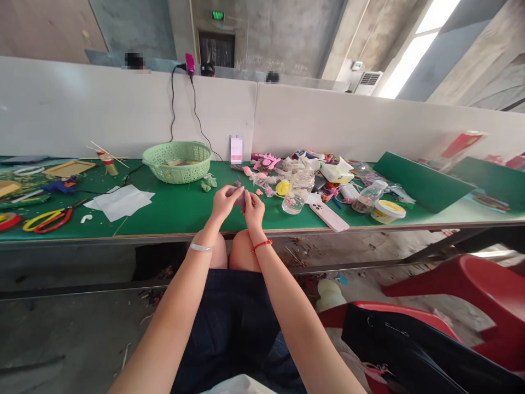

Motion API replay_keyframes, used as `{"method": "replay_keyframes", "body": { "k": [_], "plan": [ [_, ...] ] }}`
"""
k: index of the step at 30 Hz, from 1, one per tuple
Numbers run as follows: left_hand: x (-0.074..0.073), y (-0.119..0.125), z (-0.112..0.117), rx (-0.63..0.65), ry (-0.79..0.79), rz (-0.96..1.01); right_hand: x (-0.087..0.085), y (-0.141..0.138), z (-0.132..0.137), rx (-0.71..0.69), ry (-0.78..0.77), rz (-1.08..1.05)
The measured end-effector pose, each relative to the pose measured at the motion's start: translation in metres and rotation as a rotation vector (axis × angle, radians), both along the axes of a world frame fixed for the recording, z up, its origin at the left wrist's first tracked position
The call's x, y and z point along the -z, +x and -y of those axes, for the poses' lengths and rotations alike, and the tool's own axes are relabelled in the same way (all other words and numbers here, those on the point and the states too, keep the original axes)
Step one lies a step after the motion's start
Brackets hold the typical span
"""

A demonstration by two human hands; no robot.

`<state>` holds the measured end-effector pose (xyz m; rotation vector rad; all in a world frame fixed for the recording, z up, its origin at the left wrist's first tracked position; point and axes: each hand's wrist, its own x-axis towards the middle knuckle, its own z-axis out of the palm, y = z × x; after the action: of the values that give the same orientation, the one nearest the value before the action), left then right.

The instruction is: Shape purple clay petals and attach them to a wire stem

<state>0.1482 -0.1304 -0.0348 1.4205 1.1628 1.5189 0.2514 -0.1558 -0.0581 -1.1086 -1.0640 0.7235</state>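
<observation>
My left hand [223, 203] and my right hand [254, 209] meet over the front edge of the green table, fingertips close together. Between them is a small greyish-purple lump [239, 198], mostly covered by the fingers; its exact kind does not show. Both hands are closed on it from either side. Just beyond and to the left lies a small green crumpled piece [209, 183]. Pink pieces [259, 192] and a yellow round thing [283, 187] lie to the right of my right hand.
A green basket [177, 164] stands behind at left, with white paper [118, 202] and scissors [49, 220] farther left. On the right are a clear water jar [298, 192], a phone [329, 216], a bottle [369, 198] and a yellow-lidded tub [388, 211]. A white partition [123, 109] rises behind.
</observation>
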Motion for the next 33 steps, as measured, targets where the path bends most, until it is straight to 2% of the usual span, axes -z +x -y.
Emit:
{"method": "replay_keyframes", "body": {
  "k": [5, 10, 15, 19, 26, 33],
  "plan": [
    [-0.0033, 0.0017, 0.0061, 0.017, -0.012, 0.052, -0.0012, -0.0020, 0.0027, -0.024, 0.040, 0.004],
    [0.0003, 0.0036, 0.0036, 0.018, -0.030, 0.133, -0.0011, -0.0046, 0.0039, -0.082, 0.027, -0.034],
    [0.0037, 0.0040, -0.0012, 0.011, -0.041, 0.188, -0.0006, -0.0084, 0.0044, -0.080, 0.005, -0.132],
    [0.0033, 0.0041, -0.0006, 0.069, -0.061, 0.238, -0.0005, -0.0082, 0.0045, -0.103, -0.020, -0.136],
    [-0.0030, 0.0040, 0.0049, 0.189, -0.123, 0.351, -0.0011, -0.0067, 0.0069, -0.061, 0.013, -0.067],
    [-0.0018, 0.0007, 0.0028, 0.112, -0.082, 0.337, 0.0008, -0.0085, 0.0050, -0.163, -0.009, -0.113]
  ]
}}
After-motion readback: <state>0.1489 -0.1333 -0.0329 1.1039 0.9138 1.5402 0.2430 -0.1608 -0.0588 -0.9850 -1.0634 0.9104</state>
